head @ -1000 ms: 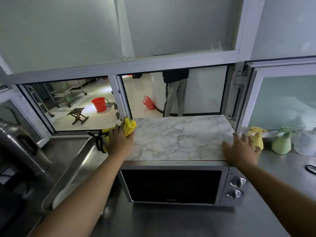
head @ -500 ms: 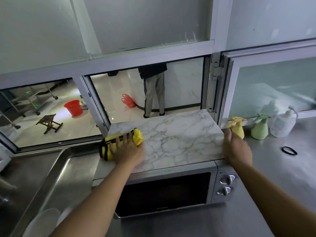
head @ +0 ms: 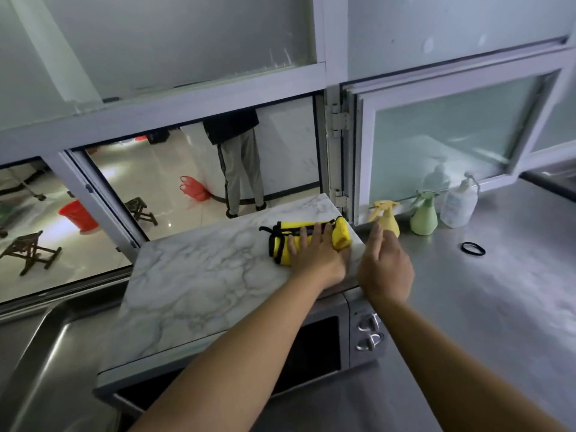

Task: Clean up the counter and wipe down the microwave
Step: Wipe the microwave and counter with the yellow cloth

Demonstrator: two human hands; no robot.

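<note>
- Current step: wiping the top of the microwave (head: pixel 327 347). The top panel carries a marble-pattern surface.
- Left hand (head: pixel 314 258): fingers extended and laid flat, pressing a yellow cloth (head: pixel 307 236) with black trim onto the top panel. The cloth lies near the back right corner of the panel.
- Right hand (head: pixel 385 266): fingers straight and relaxed, holding nothing. It sits at the right edge of the microwave top, just beside the left hand; whether it touches the edge cannot be told.
- Task status, judged: the top panel is in progress. No difference between wiped and unwiped areas is visible, so coverage cannot be confirmed.
- Remaining, judged: the microwave door, the control knobs (head: pixel 369 332) and the side faces show no sign of being addressed.
- Counter (head: pixel 498 307) status: a yellow spray bottle (head: pixel 388 218), a green spray bottle (head: pixel 424 215), a clear pump bottle (head: pixel 459 202) and a black ring (head: pixel 473 248) stand or lie to the right of the microwave. Clearing the counter appears outstanding.
</note>
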